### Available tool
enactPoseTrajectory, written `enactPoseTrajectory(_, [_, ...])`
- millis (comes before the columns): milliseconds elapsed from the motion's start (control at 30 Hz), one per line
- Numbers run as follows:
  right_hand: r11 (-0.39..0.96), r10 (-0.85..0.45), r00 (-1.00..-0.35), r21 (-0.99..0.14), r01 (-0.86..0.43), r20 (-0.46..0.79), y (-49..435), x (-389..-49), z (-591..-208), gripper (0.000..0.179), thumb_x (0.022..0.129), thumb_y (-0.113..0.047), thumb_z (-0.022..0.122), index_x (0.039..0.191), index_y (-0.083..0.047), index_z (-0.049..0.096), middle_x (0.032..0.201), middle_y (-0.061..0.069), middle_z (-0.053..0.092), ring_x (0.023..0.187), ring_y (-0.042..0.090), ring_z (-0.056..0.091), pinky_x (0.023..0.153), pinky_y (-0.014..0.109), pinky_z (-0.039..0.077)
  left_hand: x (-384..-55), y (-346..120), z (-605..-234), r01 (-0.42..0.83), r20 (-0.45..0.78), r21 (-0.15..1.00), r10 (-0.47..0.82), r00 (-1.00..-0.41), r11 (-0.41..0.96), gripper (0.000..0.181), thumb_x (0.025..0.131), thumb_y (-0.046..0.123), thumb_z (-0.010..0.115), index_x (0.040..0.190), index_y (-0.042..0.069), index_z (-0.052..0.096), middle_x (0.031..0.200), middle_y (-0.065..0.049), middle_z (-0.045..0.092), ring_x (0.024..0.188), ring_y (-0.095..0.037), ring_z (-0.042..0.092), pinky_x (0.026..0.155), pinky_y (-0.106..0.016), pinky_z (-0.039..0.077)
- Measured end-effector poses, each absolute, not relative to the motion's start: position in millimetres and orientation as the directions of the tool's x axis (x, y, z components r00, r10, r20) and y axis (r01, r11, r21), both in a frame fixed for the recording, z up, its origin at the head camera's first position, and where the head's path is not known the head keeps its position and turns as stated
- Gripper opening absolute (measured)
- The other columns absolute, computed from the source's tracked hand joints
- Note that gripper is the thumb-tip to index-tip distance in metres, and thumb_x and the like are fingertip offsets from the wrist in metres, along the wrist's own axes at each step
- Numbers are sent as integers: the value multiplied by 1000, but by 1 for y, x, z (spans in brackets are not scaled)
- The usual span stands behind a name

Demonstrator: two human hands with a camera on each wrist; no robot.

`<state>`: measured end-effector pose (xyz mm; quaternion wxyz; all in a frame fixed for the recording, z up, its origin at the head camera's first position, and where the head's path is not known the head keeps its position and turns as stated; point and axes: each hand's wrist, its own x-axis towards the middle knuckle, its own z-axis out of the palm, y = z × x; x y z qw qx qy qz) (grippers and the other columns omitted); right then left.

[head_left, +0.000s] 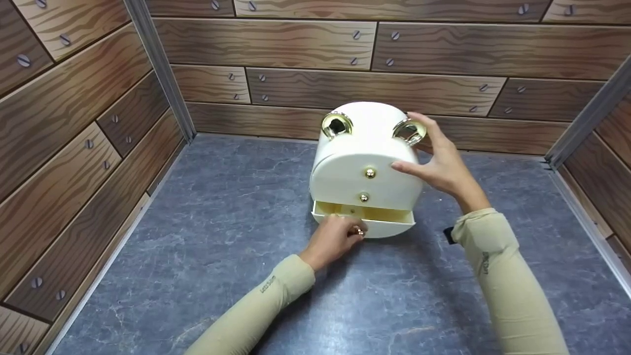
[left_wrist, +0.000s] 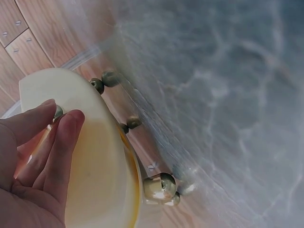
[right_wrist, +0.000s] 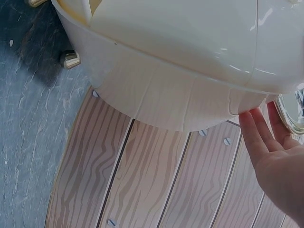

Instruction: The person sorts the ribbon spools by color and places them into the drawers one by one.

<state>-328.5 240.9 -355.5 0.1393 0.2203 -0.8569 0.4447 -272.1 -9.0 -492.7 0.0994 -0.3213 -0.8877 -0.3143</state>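
A white drawer box (head_left: 340, 180) with a rounded top stands in the middle of the floor, its front towards me. Its bottom drawer (head_left: 392, 230) is pulled partly out, showing a yellowish inside. My left hand (head_left: 333, 239) pinches that drawer's small gold knob (head_left: 360, 232); the left wrist view shows thumb and fingertips around it. Two more gold knobs, an upper one (head_left: 369, 172) and a lower one (head_left: 364, 197), sit on the closed front above. My right hand (head_left: 443, 165) holds the box's right side, thumb at the front and fingers beside the right gold ring (head_left: 423, 133).
A second gold ring (head_left: 325, 125) is on the box's upper left. Grey marbled flooring (head_left: 222, 197) surrounds the box. Wood-patterned walls stand behind (head_left: 305, 44) and at the left (head_left: 59, 182), with another at the right (head_left: 601, 148). The back wall is close behind the box.
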Motion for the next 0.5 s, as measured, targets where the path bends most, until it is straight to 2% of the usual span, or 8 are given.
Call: enactPoseTrajectory(500, [512,-246,-868,-702,-495,432,242,-330,-357,106,76,-16,94,161,-29,32,153,17,48,133,44,56,114,59,46,-280,-8,-494,618,375,519,493,-785,590,17,86,4,81,102,13,80,97,1,80,88,-10,76,81,-16,59])
